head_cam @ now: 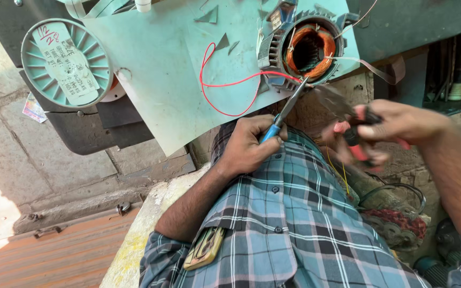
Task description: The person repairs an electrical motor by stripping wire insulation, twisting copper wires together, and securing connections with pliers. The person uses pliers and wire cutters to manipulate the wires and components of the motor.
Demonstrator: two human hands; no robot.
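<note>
My left hand (247,145) grips a blue-handled soldering iron (283,113), its dark tip touching the rim of a motor stator (305,49) wound with copper wire. The stator rests at the near edge of a pale green board (161,69). A red wire (225,85) loops over the board and ends by the iron's tip. My right hand (396,124) holds red-and-black-handled pliers (354,140), blurred by motion, just right of the stator.
A teal spool (66,63) with a handwritten paper label sits at the board's left. Another motor part with red windings (396,223) lies low at the right. Paved ground and a metal strip lie to the left. A phone-like case (205,248) sticks out of my shirt pocket.
</note>
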